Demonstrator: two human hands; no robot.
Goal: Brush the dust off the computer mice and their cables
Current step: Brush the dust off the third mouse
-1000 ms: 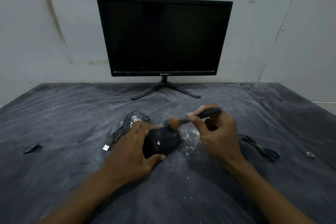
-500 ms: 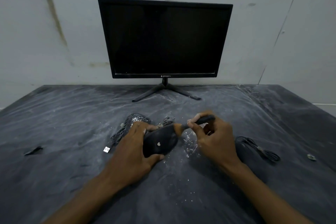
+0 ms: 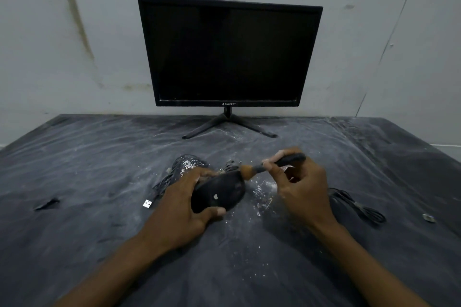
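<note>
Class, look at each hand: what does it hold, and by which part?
Left hand grips the black mouse around its sides. Right hand pinches the brush by its dark handle.

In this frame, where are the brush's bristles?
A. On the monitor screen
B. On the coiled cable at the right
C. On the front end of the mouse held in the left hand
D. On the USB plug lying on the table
C: the right hand pinches the brush, whose brown bristles meet the front end of the black mouse gripped by the left hand.
</note>
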